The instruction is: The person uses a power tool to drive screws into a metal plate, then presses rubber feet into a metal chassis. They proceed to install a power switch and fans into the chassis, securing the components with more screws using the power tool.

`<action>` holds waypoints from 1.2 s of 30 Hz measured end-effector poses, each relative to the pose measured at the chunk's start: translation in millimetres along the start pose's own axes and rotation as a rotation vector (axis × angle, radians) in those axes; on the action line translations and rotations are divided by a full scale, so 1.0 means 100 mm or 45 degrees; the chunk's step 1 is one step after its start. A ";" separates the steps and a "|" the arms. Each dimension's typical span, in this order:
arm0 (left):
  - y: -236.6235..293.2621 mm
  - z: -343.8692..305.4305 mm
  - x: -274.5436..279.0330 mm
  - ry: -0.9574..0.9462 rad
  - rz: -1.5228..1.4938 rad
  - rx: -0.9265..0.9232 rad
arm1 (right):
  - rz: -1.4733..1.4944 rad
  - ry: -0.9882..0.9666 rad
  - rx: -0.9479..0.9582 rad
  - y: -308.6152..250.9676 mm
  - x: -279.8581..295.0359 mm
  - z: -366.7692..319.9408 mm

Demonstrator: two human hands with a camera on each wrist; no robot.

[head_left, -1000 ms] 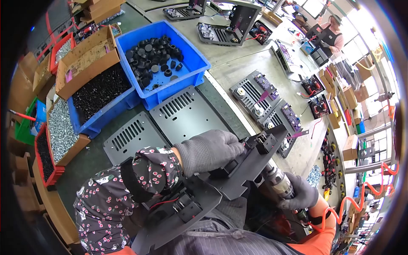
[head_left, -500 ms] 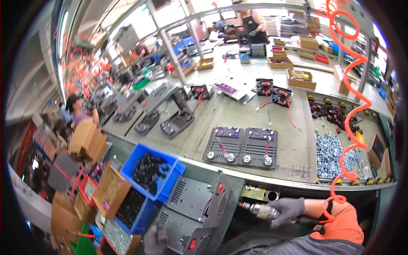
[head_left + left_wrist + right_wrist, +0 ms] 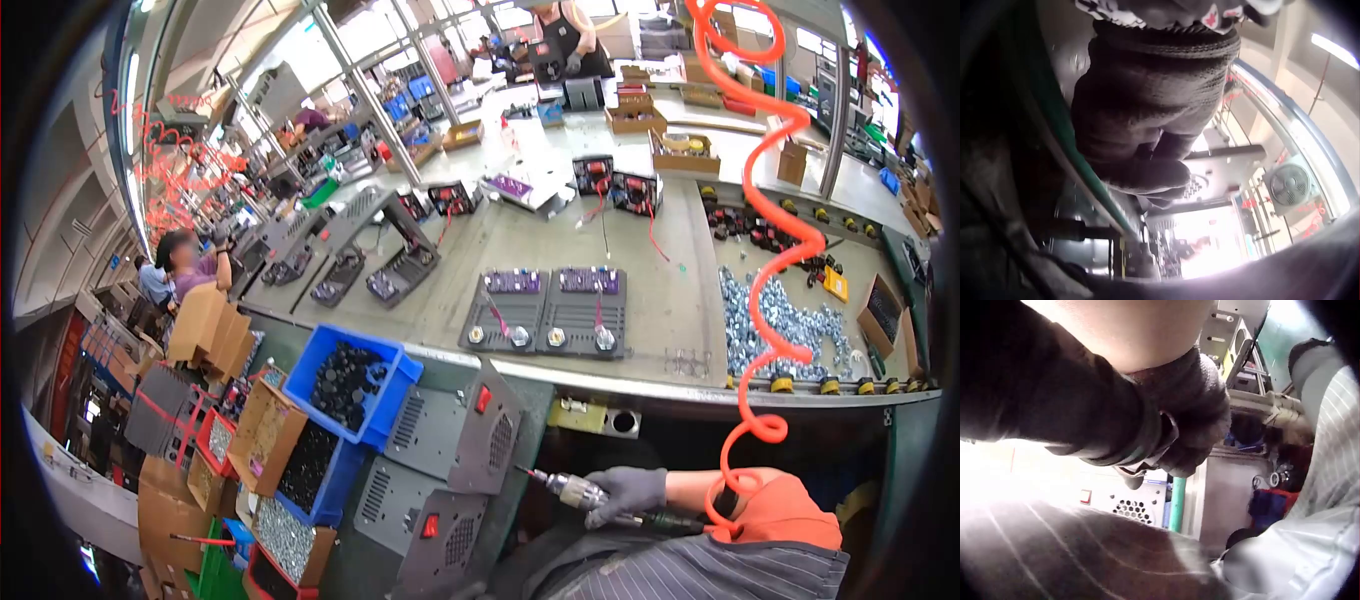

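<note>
My gloved right hand [image 3: 632, 494] grips a power screwdriver [image 3: 578, 491], its bit pointing left toward the metal cases; in the right wrist view the glove [image 3: 1194, 415] hides most of the tool. Two grey metal cases lie side by side on the bench, a far one [image 3: 428, 440] and a near one [image 3: 385, 510], each with an upright end panel bearing a red switch [image 3: 483, 400] and vent holes. My gloved left hand [image 3: 1147, 112] is outside the head view. Its fingers look bent in the left wrist view, near a perforated panel [image 3: 1210, 181]; whether they hold anything I cannot tell.
An orange coiled hose [image 3: 770, 230] hangs down to the right arm. Blue bins [image 3: 400, 395] of black parts and boxes of screws [image 3: 285, 535] line the left. Across the bench gap lie two slotted plates [image 3: 585, 320] with purple boards. Loose metal fasteners [image 3: 790, 310] fill a tray area at right.
The black assembly held at my lap now stands with the grey cases on the bench. My left hand has left the head view. The view has swung up; the right hand still holds the screwdriver.
</note>
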State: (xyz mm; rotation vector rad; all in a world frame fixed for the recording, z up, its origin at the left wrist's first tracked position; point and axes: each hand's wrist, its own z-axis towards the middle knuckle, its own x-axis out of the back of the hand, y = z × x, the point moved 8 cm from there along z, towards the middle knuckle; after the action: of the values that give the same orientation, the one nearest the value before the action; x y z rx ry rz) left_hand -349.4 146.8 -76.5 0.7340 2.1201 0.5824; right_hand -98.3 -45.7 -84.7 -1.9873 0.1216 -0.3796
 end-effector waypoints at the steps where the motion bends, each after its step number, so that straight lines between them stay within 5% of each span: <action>1: -0.01 0.06 -0.21 0.002 0.101 0.001 | 0.074 -0.014 0.005 -0.01 -0.01 -0.04; 5: -0.01 0.46 -0.65 0.154 0.148 0.022 | 0.128 -0.204 -0.013 -0.26 -0.04 -0.32; 9: 0.18 0.87 -1.14 -0.386 0.081 -0.159 | 0.242 -0.271 0.241 -0.41 -0.05 -0.58; 11: 0.32 0.95 -1.28 -0.139 0.233 -0.216 | 0.277 -0.240 0.277 -0.55 0.00 -0.70; 14: 0.35 1.08 -1.44 -0.085 0.081 -0.189 | 0.153 -0.173 0.268 -0.55 0.07 -0.77; 16: 0.34 1.12 -1.58 -0.263 -0.024 -0.162 | 0.176 -0.174 0.217 -0.55 0.10 -0.81; 23: 0.30 1.19 -1.61 -0.248 -0.137 -0.119 | 0.111 -0.176 0.185 -0.46 0.14 -0.80; 26: 0.37 1.15 -1.58 -0.148 0.065 -0.218 | 0.145 -0.204 0.260 -0.43 0.14 -0.78; 28: 0.48 1.09 -1.57 -0.104 0.552 -0.318 | 0.181 -0.271 0.235 -0.39 0.12 -0.77; 33: 0.47 0.99 -1.49 -0.169 0.453 -0.277 | 0.313 -0.365 0.258 -0.42 0.08 -0.74; 35: 0.38 0.87 -1.65 -0.312 0.943 -0.075 | 0.318 -0.360 0.234 -0.39 0.08 -0.70; 36: 0.45 0.77 -1.84 -0.276 1.566 -0.292 | 0.241 -0.255 0.309 -0.41 0.15 -0.66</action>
State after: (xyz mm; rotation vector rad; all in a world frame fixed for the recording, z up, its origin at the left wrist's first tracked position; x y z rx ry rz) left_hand -179.7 67.7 6.3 1.8409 1.1720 1.2590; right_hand -109.0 -88.4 -19.1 -1.7453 0.1289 -0.0679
